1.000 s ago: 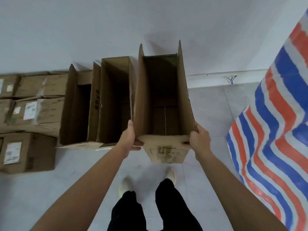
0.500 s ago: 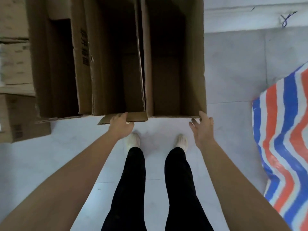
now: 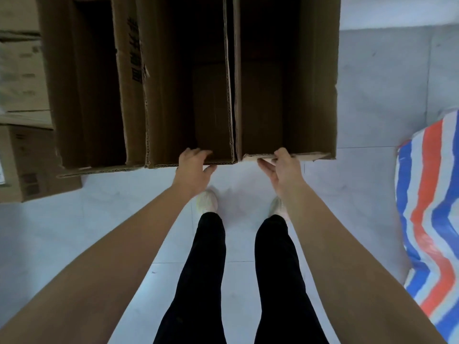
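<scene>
Three open, empty cardboard boxes stand side by side on the pale tiled floor, seen from above. The right box (image 3: 320, 78) stands against the middle box (image 3: 164, 95), and the left box (image 3: 62, 95) is beside that. My right hand (image 3: 280, 170) pinches the near flap of the right box, thumb on top and fingers below. My left hand (image 3: 195, 165) rests over the near edge of the middle box, fingers curled onto the rim.
Closed, labelled cartons (image 3: 22, 157) are stacked at the far left. A red, white and blue striped woven bag (image 3: 432, 207) lies at the right. My legs and white shoes (image 3: 207, 203) stand just before the boxes on the tiled floor (image 3: 372, 95).
The right box, held up in both hands a second ago, now stands on the floor beside the middle box. Both hands let go, then came onto the near edges.
</scene>
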A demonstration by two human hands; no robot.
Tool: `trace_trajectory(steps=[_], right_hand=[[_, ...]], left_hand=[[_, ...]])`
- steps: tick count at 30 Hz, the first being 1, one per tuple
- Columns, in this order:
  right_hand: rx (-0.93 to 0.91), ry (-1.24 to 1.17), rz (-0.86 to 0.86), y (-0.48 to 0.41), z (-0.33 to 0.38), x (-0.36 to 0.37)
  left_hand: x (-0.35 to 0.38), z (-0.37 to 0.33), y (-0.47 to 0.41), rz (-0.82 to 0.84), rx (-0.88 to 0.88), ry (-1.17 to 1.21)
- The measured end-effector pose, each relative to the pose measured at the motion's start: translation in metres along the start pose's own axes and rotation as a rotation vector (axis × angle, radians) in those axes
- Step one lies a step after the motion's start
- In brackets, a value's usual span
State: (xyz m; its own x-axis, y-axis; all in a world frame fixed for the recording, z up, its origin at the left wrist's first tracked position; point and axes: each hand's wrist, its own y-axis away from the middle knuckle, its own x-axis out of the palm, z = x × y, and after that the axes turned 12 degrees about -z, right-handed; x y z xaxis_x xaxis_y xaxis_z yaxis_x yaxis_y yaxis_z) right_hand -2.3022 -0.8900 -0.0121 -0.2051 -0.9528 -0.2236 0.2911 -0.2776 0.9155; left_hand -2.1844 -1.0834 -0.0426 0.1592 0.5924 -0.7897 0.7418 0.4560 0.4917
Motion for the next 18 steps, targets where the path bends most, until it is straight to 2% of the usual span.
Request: trace_trajectory(steps=[1, 3, 6, 8, 10, 12, 15, 18], right_hand=[[-0.028, 0.052, 0.008, -0.002, -0.002, -0.005], [-0.132, 0.314, -0.02, 0.0, -0.007, -0.016], [-0.51, 0.722, -0.069, 0.026, -0.006, -0.023], [-0.869, 0.841, -0.126, 0.059, 0.009, -0.023], [-1.184, 0.872, -0.223, 0.099, 0.031, -0.022], [-1.413, 0.823, -0.313, 0.145, 0.059, -0.025], [-1.609, 0.686, -0.418, 0.22, 0.102, -0.05], [-1.717, 0.573, -0.571, 0.29, 0.131, -0.091]], left_hand=[[-0.007, -0.005, -0.007, 0.028, -0.026, 0.042], [-0.02, -0.015, -0.01, 0.124, -0.06, 0.038], [-0.047, -0.032, 0.0, 0.168, 0.013, -0.059], [-0.075, -0.052, 0.015, 0.061, 0.113, -0.158], [-0.112, -0.075, 0.031, -0.119, 0.235, -0.209], [-0.157, -0.1, 0.047, -0.292, 0.369, -0.141], [-0.235, -0.148, 0.068, -0.543, 0.604, 0.003], [-0.303, -0.203, 0.093, -0.705, 0.811, 0.078]])
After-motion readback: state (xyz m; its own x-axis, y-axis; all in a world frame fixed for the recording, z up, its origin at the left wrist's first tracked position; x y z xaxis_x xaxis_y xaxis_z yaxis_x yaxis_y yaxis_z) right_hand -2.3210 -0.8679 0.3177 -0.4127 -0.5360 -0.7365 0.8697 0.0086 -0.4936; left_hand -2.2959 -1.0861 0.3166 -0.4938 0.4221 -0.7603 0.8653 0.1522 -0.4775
